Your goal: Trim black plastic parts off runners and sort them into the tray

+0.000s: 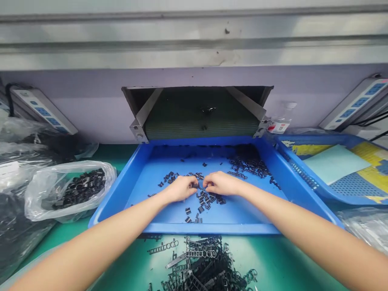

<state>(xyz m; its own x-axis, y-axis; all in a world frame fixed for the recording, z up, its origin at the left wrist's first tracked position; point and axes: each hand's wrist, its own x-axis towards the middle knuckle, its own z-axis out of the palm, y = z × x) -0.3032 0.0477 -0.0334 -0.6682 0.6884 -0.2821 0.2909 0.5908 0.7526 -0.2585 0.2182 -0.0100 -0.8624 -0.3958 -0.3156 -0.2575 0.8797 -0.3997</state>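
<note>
My left hand (182, 187) is low over the blue tray (142, 210), its fingers curled in a pinch around what looks like a small black plastic part (194, 185). Close by on the right, a small gap away, my right hand (220, 183) has its thumb and fingers pressed together; whatever lies between them is hidden. Small black plastic pieces (206, 199) are scattered on the tray floor under and around both hands. A denser heap of black parts (248, 163) fills the tray's back right corner.
A conveyor belt (203, 117) ends above the tray's back edge. Black ladder-shaped frames (203, 262) are piled before the tray on the green table (273, 258). A plastic bag (39, 194) of black pieces stands left; a blue basket (348, 198) and a bottle (281, 119) are right.
</note>
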